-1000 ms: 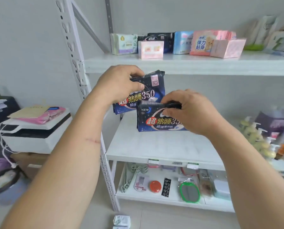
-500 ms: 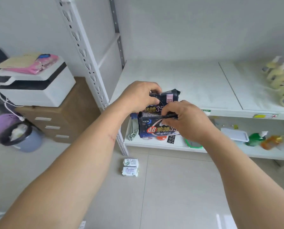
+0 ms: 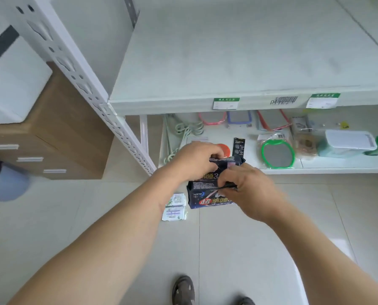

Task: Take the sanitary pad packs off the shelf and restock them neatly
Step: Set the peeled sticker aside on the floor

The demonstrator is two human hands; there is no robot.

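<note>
Two dark blue sanitary pad packs hang low over the floor, in front of the bottom shelf. My left hand (image 3: 194, 160) grips the top edge of the rear pack (image 3: 227, 162). My right hand (image 3: 245, 190) pinches the top of the front pack (image 3: 202, 198), which shows "NEW" and red lettering. Two small white-and-green pad packs (image 3: 175, 207) lie on the floor tiles just left of the held packs. The white middle shelf board (image 3: 238, 51) above is bare.
The bottom shelf (image 3: 315, 167) holds a green-rimmed mirror (image 3: 277, 154), coiled cord (image 3: 183, 133), a white box (image 3: 348, 143) and small goods. The perforated white shelf post (image 3: 91, 91) slants at left. A brown drawer cabinet (image 3: 51, 133) and grey bin (image 3: 5, 183) stand left. My shoes (image 3: 183, 289) are below.
My head has tilted down and both hands have lowered the two dark packs from the middle shelf level to near the floor, beside the white packs.
</note>
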